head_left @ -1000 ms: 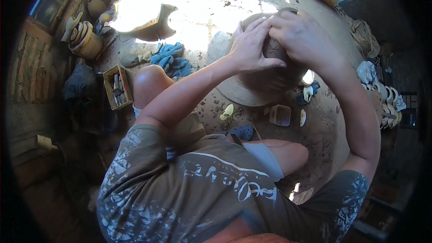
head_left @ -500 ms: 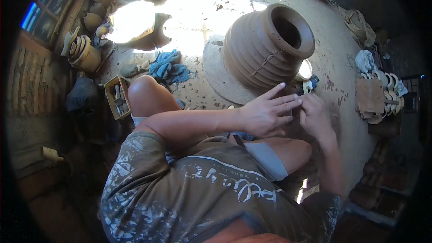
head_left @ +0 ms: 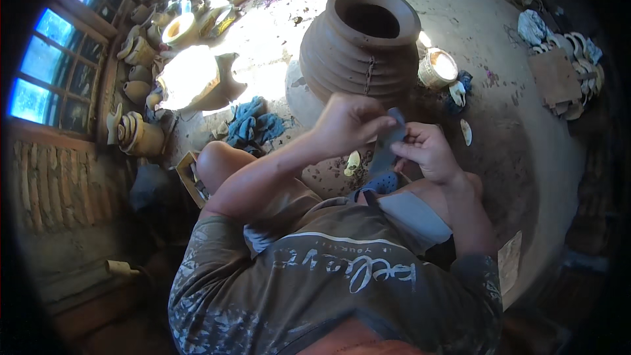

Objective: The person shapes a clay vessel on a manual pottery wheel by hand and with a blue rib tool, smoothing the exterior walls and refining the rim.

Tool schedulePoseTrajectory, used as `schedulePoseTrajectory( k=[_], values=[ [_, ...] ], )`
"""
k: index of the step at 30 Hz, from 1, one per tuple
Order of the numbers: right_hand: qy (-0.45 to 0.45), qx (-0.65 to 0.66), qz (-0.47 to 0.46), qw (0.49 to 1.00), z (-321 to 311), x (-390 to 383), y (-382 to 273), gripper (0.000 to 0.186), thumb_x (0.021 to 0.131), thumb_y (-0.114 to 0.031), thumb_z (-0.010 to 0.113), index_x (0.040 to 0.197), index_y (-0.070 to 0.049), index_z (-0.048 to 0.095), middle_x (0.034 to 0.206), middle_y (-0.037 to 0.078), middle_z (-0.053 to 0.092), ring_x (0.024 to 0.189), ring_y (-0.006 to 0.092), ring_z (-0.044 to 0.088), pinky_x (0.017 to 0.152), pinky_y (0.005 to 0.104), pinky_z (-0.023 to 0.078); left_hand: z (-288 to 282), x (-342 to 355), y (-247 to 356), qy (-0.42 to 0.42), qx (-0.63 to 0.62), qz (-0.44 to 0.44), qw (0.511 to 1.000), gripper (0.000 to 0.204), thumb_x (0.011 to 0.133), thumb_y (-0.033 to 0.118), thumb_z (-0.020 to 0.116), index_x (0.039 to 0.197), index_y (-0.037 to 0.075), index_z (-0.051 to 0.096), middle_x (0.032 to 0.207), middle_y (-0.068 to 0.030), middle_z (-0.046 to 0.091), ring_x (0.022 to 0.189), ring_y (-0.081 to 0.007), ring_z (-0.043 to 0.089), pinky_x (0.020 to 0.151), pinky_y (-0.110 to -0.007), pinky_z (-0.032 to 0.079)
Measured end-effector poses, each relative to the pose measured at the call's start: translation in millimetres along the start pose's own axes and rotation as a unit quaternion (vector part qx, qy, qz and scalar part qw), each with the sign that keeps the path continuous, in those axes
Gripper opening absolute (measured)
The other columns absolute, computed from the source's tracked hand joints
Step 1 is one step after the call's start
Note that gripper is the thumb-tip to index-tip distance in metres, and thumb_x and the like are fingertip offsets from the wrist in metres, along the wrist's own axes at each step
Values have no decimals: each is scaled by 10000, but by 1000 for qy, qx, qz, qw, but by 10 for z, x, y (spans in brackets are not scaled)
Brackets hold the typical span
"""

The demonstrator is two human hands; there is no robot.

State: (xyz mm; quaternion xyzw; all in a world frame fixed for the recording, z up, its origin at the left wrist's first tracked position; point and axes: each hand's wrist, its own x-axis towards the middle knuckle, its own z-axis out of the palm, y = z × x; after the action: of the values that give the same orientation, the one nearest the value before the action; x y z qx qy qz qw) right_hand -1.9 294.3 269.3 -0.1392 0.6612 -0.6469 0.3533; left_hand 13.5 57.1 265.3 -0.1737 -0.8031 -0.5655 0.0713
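My left hand (head_left: 348, 125) pinches the upper end of a thin, flat grey strip (head_left: 396, 128); my right hand (head_left: 424, 151) grips the same strip a little lower, thumb across it. Just beyond them a large dark-brown ridged clay pot (head_left: 345, 59) with a wide open mouth stands upright on a round grey slab (head_left: 296, 105). A rough vertical mark (head_left: 370, 72) runs down its front ridges. Below my hands are a blue clog (head_left: 371, 187) and a small pale piece (head_left: 353, 163) on the floor.
Left are a blue cloth (head_left: 250, 125), a bucket of curved pieces (head_left: 141, 137), a wooden box (head_left: 187, 171) and several pots along a window wall. Right are a round container (head_left: 437, 69), a pale oval piece (head_left: 465, 133) and stacked curved pieces with a brown board (head_left: 552, 82).
Both hands have left the pot, dropped toward my lap and now hold the grey strip between them. The view has tilted, showing more of the window wall.
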Motion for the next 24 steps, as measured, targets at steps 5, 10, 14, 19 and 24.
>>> schedulePoseTrajectory(
  k=[5, 10, 14, 19, 24],
  values=[
    [135, 169, -97, 971, 141, 227, -107, 73, 973, -89, 645, 1010, -29, 660, 952, 106, 729, 767, 151, 714, 653, 291, 598, -701, 629, -142, 138, 353, 250, 891, 421, 844, 231, 823, 1225, 122, 682, 1230, -75, 702, 1050, -299, 690, 860, -431, 568],
    [258, 251, -110, 926, 242, 636, -228, 83, 978, -95, 643, 1017, -23, 656, 943, 125, 726, 731, 199, 726, 630, 297, 594, -994, 1057, -296, 0, 532, 249, 809, 372, 1042, 373, 566, 1318, 132, 632, 1422, -85, 597, 1435, -298, 452, 1240, -588, 228],
    [268, 251, -145, 919, 360, 814, -241, 116, 996, -82, 622, 1048, 16, 653, 944, 130, 723, 755, 215, 738, 629, 286, 599, -965, 1042, -285, -52, 514, 172, 839, 356, 1068, 380, 510, 1245, 113, 667, 1357, -96, 637, 1429, -297, 464, 1249, -608, 187],
    [266, 231, -193, 916, 411, 1009, -241, 138, 1008, -53, 593, 1088, 42, 653, 982, 149, 730, 799, 214, 740, 668, 291, 607, -879, 1003, -261, -37, 472, 177, 863, 355, 1084, 377, 478, 1177, 103, 684, 1180, -104, 668, 1304, -327, 532, 1212, -610, 230],
    [239, 281, -186, 911, 285, 1070, -242, 164, 1011, -57, 600, 1146, 15, 659, 1030, 127, 740, 873, 205, 732, 748, 279, 594, -814, 1025, -237, -30, 435, 193, 879, 378, 1100, 391, 436, 1084, 113, 692, 1010, -97, 661, 1109, -345, 592, 1125, -627, 306]
  ],
)
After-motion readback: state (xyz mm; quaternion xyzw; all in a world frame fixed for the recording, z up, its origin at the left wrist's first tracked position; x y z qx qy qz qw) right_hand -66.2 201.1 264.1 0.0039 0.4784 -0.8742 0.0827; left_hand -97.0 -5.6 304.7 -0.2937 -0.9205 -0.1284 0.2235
